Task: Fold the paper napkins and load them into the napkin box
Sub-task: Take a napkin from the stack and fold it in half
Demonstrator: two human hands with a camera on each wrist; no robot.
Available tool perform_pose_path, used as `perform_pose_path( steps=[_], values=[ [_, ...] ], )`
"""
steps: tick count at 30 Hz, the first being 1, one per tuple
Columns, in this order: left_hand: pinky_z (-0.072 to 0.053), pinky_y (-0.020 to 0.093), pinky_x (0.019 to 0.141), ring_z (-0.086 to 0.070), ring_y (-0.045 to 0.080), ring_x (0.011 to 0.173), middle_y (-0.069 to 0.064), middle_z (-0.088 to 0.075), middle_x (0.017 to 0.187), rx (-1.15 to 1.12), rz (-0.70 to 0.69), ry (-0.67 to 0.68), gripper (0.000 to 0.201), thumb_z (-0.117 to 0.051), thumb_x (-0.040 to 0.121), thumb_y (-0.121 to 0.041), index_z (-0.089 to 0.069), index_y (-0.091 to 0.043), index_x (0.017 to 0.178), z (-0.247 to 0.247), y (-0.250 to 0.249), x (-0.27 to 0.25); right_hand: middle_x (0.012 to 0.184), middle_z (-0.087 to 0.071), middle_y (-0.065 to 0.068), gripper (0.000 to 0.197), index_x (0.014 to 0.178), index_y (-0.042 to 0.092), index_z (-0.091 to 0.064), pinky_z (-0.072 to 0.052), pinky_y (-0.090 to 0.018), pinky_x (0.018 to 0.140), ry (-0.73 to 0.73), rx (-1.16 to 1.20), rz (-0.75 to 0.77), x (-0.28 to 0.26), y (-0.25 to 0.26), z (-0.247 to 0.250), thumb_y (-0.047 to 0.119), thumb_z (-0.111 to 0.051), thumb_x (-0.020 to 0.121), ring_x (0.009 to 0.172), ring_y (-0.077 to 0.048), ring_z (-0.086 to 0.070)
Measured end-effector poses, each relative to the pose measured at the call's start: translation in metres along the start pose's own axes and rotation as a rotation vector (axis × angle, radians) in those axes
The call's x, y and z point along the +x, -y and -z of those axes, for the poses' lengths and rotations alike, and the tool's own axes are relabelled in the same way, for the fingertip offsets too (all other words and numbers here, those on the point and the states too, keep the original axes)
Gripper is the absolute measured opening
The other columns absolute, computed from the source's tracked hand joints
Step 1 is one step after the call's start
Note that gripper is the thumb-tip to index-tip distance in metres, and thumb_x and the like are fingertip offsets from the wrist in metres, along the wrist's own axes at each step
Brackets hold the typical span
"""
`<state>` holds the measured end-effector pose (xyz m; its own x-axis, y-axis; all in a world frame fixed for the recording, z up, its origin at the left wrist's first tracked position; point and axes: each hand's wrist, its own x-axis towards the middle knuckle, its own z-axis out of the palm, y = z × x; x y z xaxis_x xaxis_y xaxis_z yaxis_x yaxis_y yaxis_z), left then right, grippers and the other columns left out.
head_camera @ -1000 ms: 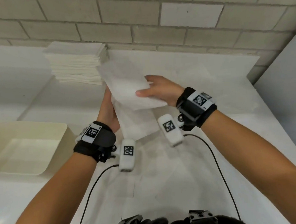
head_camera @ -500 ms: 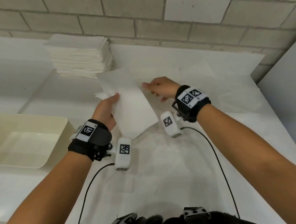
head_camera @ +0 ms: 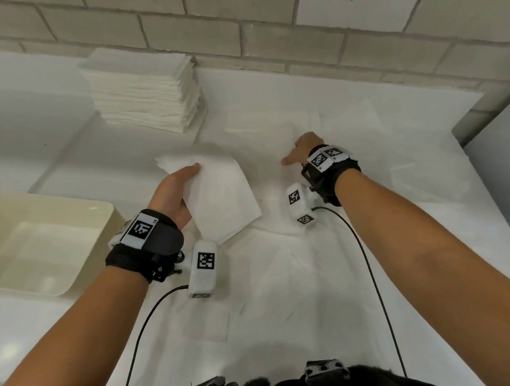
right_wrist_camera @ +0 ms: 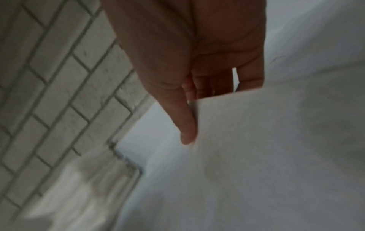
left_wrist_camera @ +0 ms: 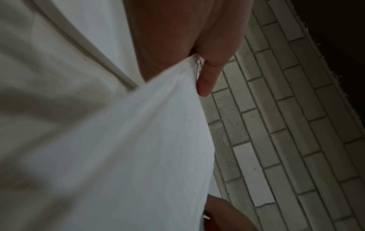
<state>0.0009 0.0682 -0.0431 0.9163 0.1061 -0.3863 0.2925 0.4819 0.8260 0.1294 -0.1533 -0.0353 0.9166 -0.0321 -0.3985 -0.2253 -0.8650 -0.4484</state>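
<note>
My left hand (head_camera: 184,182) grips a folded white napkin (head_camera: 224,197) just above the table, thumb on top and fingers beneath. In the left wrist view the thumb (left_wrist_camera: 209,78) lies against that napkin (left_wrist_camera: 138,148). To its right, my right hand (head_camera: 294,153) reaches down onto a flat unfolded napkin (head_camera: 273,126) on the table. The right wrist view shows the thumb (right_wrist_camera: 187,125) along that sheet's (right_wrist_camera: 256,140) edge, with the fingers hidden behind it. The cream napkin box (head_camera: 54,197) stands open at the left and looks empty.
A tall stack of white napkins (head_camera: 143,89) sits at the back left against the brick wall (head_camera: 237,23). More flat sheets cover the white table (head_camera: 284,295). Black cables trail from both wrist cameras. A grey panel (head_camera: 502,154) borders the right edge.
The right hand has let go of the folded napkin and moved right and down onto a flat sheet. The left hand has lowered the folded napkin toward the table.
</note>
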Motion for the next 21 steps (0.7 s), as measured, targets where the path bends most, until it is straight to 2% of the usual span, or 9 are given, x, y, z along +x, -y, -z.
perform_pose_path(
  steps=[2,5,9,11,13,15,17,19,21],
  values=[
    [-0.052,0.032,0.084,-0.068,0.018,0.091,0.005,-0.072,0.097,-0.001,0.005,-0.006,0.017,-0.051,0.094,-0.015,-0.064,-0.011,0.105,-0.005,-0.002,0.0,0.134,-0.051,-0.017,0.055,0.129,-0.004,-0.048,-0.043,-0.037,0.102,0.018,0.196,0.059,-0.007,-0.002,0.012,0.024,-0.066,0.086,0.122,-0.032,-0.05],
    [-0.053,0.031,0.079,-0.068,0.019,0.09,0.006,-0.07,0.101,-0.008,0.023,-0.028,0.029,-0.049,0.095,-0.016,-0.058,-0.008,0.121,-0.012,-0.002,0.004,0.105,-0.066,-0.009,0.02,0.106,0.005,-0.063,-0.052,-0.035,0.084,0.107,0.698,0.182,-0.036,-0.001,0.028,0.012,-0.064,0.087,0.098,-0.025,-0.063],
    [-0.051,0.032,0.076,-0.069,0.017,0.086,0.003,-0.072,0.094,-0.036,0.032,0.036,0.038,-0.037,0.1,-0.035,-0.057,-0.012,0.123,-0.032,-0.001,0.001,0.089,-0.07,-0.001,0.014,0.1,0.008,-0.064,-0.053,-0.032,0.085,0.344,0.974,0.384,-0.072,0.009,0.025,0.004,-0.057,0.089,0.082,-0.016,-0.065],
    [-0.053,0.035,0.08,-0.068,0.019,0.097,0.006,-0.072,0.104,-0.072,0.031,0.203,0.058,-0.024,0.096,-0.056,-0.057,-0.015,0.12,-0.041,-0.004,-0.004,0.079,-0.069,-0.001,0.008,0.092,0.008,-0.063,-0.055,-0.029,0.076,0.4,0.864,0.4,-0.08,0.016,0.01,0.002,-0.059,0.088,0.074,-0.016,-0.066],
    [-0.056,0.033,0.081,-0.065,0.021,0.106,0.01,-0.068,0.114,-0.052,0.033,0.282,0.065,-0.023,0.093,-0.061,-0.055,-0.015,0.125,-0.046,-0.005,-0.009,0.069,-0.062,-0.001,0.013,0.076,0.009,-0.057,-0.051,-0.03,0.067,0.372,0.653,0.389,-0.082,0.02,-0.008,0.006,-0.066,0.084,0.067,-0.02,-0.06],
    [-0.057,0.031,0.074,-0.066,0.023,0.104,0.013,-0.064,0.121,0.04,0.01,0.277,0.047,-0.041,0.097,-0.039,-0.049,-0.009,0.133,-0.044,-0.002,-0.01,0.072,-0.062,-0.003,0.02,0.073,0.011,-0.053,-0.051,-0.029,0.065,0.319,0.538,0.378,-0.083,0.021,-0.02,0.013,-0.07,0.082,0.068,-0.019,-0.06],
    [-0.057,0.03,0.071,-0.066,0.024,0.104,0.016,-0.059,0.127,0.108,0.01,0.208,0.045,-0.052,0.093,-0.013,-0.044,-0.003,0.136,-0.034,0.005,-0.006,0.083,-0.063,-0.007,0.02,0.083,0.009,-0.055,-0.054,-0.028,0.065,0.287,0.535,0.356,-0.085,0.02,-0.02,0.025,-0.068,0.085,0.073,-0.019,-0.063],
    [-0.056,0.029,0.069,-0.067,0.021,0.097,0.014,-0.062,0.122,0.095,0.01,0.117,0.038,-0.05,0.093,-0.006,-0.048,-0.003,0.131,-0.023,0.007,-0.004,0.088,-0.065,-0.011,0.034,0.091,0.008,-0.057,-0.057,-0.03,0.067,0.215,0.462,0.273,-0.078,0.011,-0.011,0.042,-0.06,0.088,0.074,-0.022,-0.064],
    [-0.055,0.029,0.07,-0.07,0.016,0.082,0.006,-0.07,0.099,0.087,-0.011,0.056,0.021,-0.049,0.094,-0.008,-0.059,-0.007,0.113,-0.014,0.005,-0.002,0.101,-0.066,-0.016,0.053,0.101,0.004,-0.058,-0.056,-0.036,0.078,0.075,0.17,0.142,-0.067,-0.006,-0.002,0.054,-0.056,0.085,0.086,-0.03,-0.066]
  ],
)
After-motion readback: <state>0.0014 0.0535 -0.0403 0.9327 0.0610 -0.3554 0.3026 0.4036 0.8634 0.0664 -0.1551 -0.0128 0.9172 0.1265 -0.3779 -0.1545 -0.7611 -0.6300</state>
